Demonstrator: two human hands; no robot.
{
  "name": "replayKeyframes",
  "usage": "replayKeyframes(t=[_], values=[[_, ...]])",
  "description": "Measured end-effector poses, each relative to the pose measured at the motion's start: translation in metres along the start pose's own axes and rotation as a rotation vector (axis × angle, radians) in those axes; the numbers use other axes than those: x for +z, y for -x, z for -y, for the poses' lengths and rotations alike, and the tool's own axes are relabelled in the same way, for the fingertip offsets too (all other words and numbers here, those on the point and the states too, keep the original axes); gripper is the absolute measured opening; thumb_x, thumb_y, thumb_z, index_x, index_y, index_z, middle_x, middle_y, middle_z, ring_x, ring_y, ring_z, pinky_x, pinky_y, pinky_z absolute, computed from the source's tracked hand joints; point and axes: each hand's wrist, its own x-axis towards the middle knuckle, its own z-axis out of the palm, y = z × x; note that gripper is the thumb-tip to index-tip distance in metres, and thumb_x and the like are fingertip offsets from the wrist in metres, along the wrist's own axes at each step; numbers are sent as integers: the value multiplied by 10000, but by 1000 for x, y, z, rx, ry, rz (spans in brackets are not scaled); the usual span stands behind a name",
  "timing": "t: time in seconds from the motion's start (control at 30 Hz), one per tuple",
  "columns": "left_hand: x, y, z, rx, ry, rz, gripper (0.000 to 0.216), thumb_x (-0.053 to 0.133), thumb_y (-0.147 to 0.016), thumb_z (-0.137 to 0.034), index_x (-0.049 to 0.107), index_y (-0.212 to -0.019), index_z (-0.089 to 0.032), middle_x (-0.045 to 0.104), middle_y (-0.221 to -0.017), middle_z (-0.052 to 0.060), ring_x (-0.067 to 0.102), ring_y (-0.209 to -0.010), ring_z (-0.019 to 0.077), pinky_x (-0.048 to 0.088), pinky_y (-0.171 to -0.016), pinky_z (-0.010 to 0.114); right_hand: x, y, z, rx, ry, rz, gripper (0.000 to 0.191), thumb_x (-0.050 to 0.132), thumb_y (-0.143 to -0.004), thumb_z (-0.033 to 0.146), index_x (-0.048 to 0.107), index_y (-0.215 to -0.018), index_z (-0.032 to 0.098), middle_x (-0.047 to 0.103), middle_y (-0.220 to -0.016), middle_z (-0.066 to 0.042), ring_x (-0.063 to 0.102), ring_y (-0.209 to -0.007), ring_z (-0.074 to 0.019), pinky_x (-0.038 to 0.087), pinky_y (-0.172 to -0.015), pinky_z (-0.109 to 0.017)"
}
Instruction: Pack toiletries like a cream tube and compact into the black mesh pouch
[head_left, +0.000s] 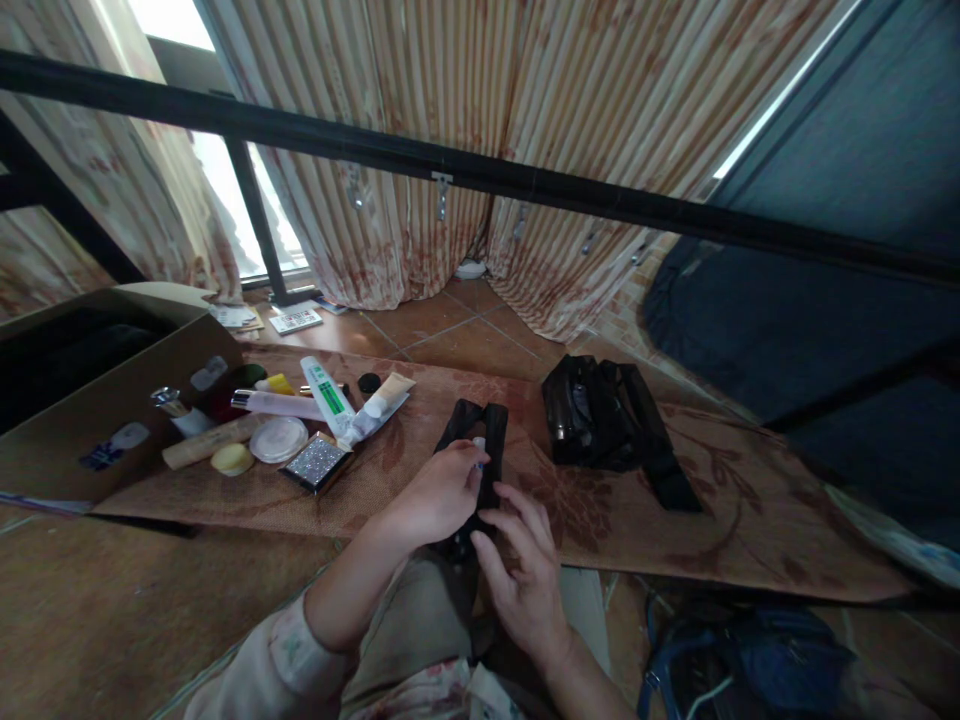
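Observation:
A black mesh pouch (493,425) lies open at the table's near edge, in front of my lap. My left hand (442,495) is over it, fingers closed around a small white-topped item (478,443) that is mostly hidden. My right hand (529,575) is at the pouch's right side, fingers curved and apart, the tips at the black fabric. To the left lie a glittery compact (316,463), a white and green tube (327,392), a beige-capped tube (390,394), a round clear-lidded case (278,438) and a yellow puff (232,459).
A second black bag (600,415) with a strap sits on the right of the cloth-covered table (750,500). An open cardboard box (150,400) stands at the left end. A dark rail (480,165) crosses behind. A blue backpack (757,660) is on the floor at right.

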Motion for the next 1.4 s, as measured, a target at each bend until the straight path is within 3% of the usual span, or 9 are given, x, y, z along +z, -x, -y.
replayKeyframes(t=[0.1,0.2,0.3,0.4,0.53,0.67,1.13,1.27,1.4], values=[[-16,13,1,52,141,-142,298,430,-862,-202,624,-1088,-179,632,-1139,85,602,-1024,198,464,-911,336,1,0,-2,9,4,8,167,581,-841,238,609,-1005,220,504,-1260,-93,475,-1149,-235,437,-933,-428],[-28,29,24,10,223,-336,298,476,-863,-276,590,-1126,-193,644,-1106,69,616,-989,192,492,-879,338,4,2,-4,11,11,8,196,606,-827,264,601,-1019,224,464,-1302,-95,449,-1186,-247,422,-959,-452],[-37,48,67,-120,20,-611,330,516,-838,-313,578,-1135,-184,619,-1143,82,587,-1047,224,472,-914,379,8,7,-6,17,5,-2,243,617,-819,282,591,-1054,226,419,-1343,-100,426,-1222,-259,416,-976,-466],[-44,68,110,-227,-254,-743,399,553,-796,-323,561,-1162,-165,570,-1218,113,505,-1168,270,388,-1011,429,12,9,-7,32,-8,-5,273,604,-826,303,583,-1089,229,378,-1376,-101,407,-1247,-267,418,-982,-474],[-46,86,147,-366,-448,-715,518,573,-756,-320,497,-1233,-133,527,-1251,152,452,-1211,316,342,-1037,468,15,8,-8,54,-9,-11,300,597,-828,335,582,-1108,229,358,-1388,-104,395,-1260,-287,412,-990,-503],[-42,91,162,-478,-521,-688,655,583,-753,-373,397,-1310,-80,464,-1297,204,405,-1247,345,334,-1036,475,18,6,-10,59,-12,-10,326,593,-831,339,567,-1138,233,357,-1387,-105,382,-1271,-292,388,-1011,-530],[-28,88,161,-490,-584,-694,785,628,-704,-469,365,-1347,-104,314,-1388,226,324,-1282,393,303,-1030,524,18,-8,-15,109,18,-60,311,555,-839,273,555,-1146,221,426,-1343,-104,426,-1251,-257,404,-1020,-476],[-18,89,149,-464,-351,-737,746,676,-649,-445,449,-1276,-111,452,-1301,201,393,-1244,369,306,-1038,518,15,-14,-17,130,20,-91,292,547,-837,252,569,-1126,219,441,-1334,-100,434,-1245,-242,402,-1027,-456],[-16,86,131,-619,425,-700,633,691,-648,-441,517,-1195,-173,570,-1194,133,568,-1050,298,470,-870,432,13,-20,-19,150,31,-126,273,537,-834,245,584,-1102,227,463,-1313,-97,451,-1230,-240,430,-999,-446]])
